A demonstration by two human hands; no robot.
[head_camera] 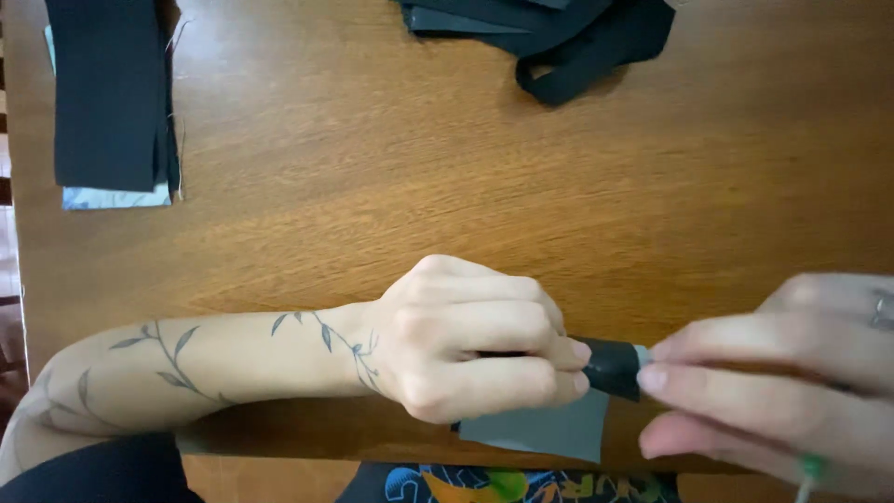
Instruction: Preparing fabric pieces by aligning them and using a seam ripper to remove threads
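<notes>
My left hand (470, 340) is curled into a fist over the near edge of the wooden table (391, 158) and pinches a small black fabric piece (612, 366) at its fingertips. My right hand (778, 377) comes in from the right and grips the same black piece from the other side with thumb and fingers. A grey flat fabric or paper piece (549, 430) hangs just below the two hands, joined to the black piece. A ring sits on one right finger, and a thin green-tipped object (812, 468) pokes out under the right hand.
A stack of black fabric strips (110, 93) on a pale blue sheet (116, 197) lies at the far left. A heap of black fabric pieces (559, 37) sits at the top centre. The table's near edge runs just below my hands.
</notes>
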